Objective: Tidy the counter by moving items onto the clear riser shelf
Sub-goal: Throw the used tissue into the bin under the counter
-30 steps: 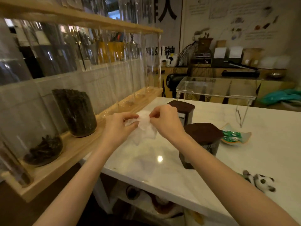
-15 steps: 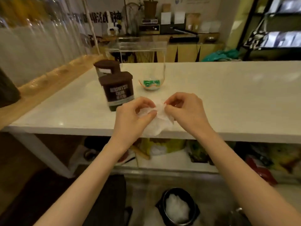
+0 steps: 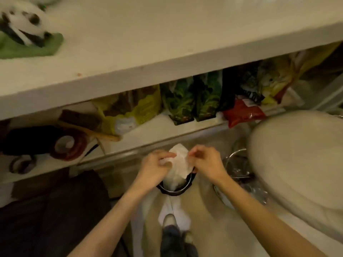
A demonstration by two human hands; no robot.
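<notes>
A crumpled white tissue (image 3: 178,160) is pinched between my left hand (image 3: 155,167) and my right hand (image 3: 206,162), low down in front of the counter. Directly beneath the tissue stands a small black round bin (image 3: 178,190), mostly hidden by my hands and the tissue. The white counter top (image 3: 148,43) fills the upper part of the view. On its left end lies a black-and-white toy animal (image 3: 22,25) on a green piece (image 3: 27,49). The clear riser shelf is out of view.
Under the counter a lower shelf (image 3: 167,130) holds several snack bags (image 3: 185,101), a red packet (image 3: 243,112) and a tape roll (image 3: 68,145). A pale rounded stool seat (image 3: 297,164) is at the right, a metal rack (image 3: 239,169) beside it. My shoe (image 3: 170,234) shows below.
The view has swung down from the counter top to the floor beneath it. Both hands, still holding the tissue, have dropped from the counter edge to just above the black bin.
</notes>
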